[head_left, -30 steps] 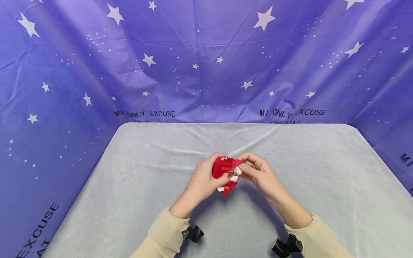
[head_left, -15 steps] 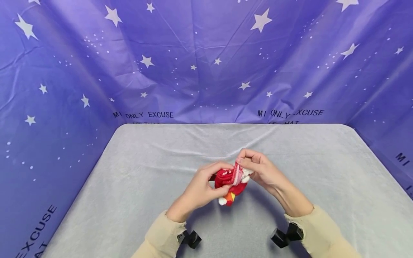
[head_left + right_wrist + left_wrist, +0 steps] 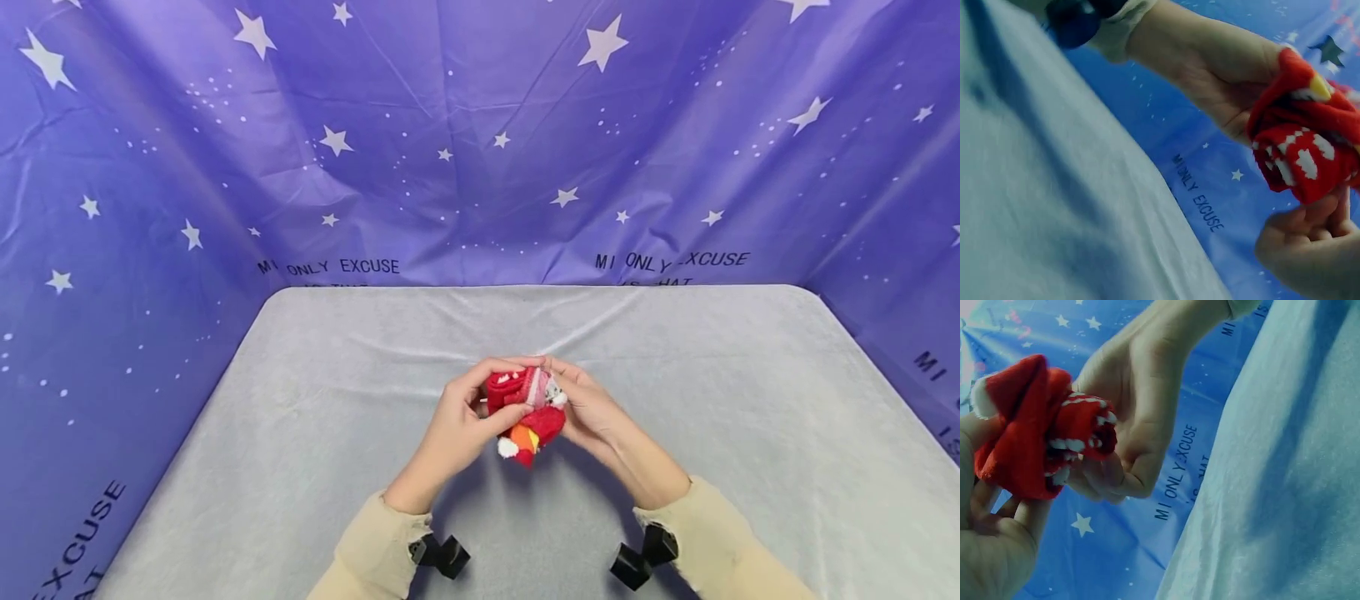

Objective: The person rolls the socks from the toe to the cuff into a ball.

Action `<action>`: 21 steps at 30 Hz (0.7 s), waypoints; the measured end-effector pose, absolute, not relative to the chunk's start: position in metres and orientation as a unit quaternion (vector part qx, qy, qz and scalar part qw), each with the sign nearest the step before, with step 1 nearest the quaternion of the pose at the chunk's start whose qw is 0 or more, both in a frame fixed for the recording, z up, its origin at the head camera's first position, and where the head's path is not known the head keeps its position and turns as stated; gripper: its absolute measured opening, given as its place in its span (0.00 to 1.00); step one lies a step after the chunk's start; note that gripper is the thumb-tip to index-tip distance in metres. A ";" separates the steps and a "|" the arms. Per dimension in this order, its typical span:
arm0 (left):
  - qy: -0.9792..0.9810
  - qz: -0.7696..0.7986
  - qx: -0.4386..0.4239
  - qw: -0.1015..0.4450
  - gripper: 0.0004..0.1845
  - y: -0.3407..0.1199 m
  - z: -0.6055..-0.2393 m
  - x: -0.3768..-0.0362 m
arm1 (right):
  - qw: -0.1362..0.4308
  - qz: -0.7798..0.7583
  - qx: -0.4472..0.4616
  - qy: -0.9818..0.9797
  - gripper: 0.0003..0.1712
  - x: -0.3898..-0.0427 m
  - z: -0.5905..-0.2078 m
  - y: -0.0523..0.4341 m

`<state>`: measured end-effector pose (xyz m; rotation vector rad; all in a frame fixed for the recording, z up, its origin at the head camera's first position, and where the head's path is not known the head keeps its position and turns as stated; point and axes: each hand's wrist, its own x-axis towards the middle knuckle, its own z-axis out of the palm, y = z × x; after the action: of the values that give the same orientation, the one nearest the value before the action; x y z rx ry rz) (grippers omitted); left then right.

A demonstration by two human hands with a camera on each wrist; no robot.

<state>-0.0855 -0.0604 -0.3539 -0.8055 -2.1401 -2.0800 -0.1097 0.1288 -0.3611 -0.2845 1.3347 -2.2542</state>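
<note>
**Two hands bunch a red sock over grey table**

Cream sleeves (image 3: 375, 550) enter from the near edge. Above the table (image 3: 300, 467), the left hand (image 3: 457, 429) curls thumb and fingers round a red sock (image 3: 525, 412) with white and orange markings; the right hand (image 3: 592, 412) pinches its far side. Both grip it mid-table, lifted clear of the cloth. Beyond hangs a purple starred backdrop (image 3: 480, 125).

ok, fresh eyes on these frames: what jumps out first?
The small red sock with white and orange markings, bunched up and held above the middle of the grey table cover. The left hand and right hand both grip it, fingers curled round the fabric. Behind, a purple star-printed backdrop wraps the back and sides of the table.
</note>
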 end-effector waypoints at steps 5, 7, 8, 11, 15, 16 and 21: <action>-0.704 -0.687 -0.177 0.017 0.18 -0.065 -0.356 -0.092 | -0.008 -0.708 -0.180 0.683 0.08 -0.106 -0.356 0.130; -0.711 -0.685 -0.160 0.022 0.17 -0.068 -0.357 -0.094 | -0.126 -0.607 -0.255 0.742 0.08 -0.105 -0.354 0.133; -0.712 -0.684 -0.154 0.024 0.17 -0.069 -0.357 -0.096 | -0.172 -0.554 -0.295 0.759 0.08 -0.104 -0.353 0.135; -0.715 -0.683 -0.150 0.017 0.17 -0.071 -0.357 -0.099 | -0.244 -0.412 -0.394 0.785 0.05 -0.106 -0.348 0.138; -0.710 -0.691 -0.137 -0.001 0.17 -0.072 -0.356 -0.101 | -0.255 -0.328 -0.449 0.791 0.12 -0.110 -0.345 0.141; -0.709 -0.693 -0.133 -0.003 0.17 -0.072 -0.356 -0.102 | -0.252 -0.323 -0.455 0.791 0.13 -0.111 -0.345 0.142; -0.706 -0.697 -0.125 -0.004 0.17 -0.074 -0.359 -0.105 | -0.216 -0.327 -0.455 0.799 0.07 -0.112 -0.344 0.142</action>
<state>-0.1052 -0.0743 -0.3585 -0.3926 -2.2247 -2.1937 -0.1119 0.1423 -0.3443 -1.6678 2.9278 -1.1987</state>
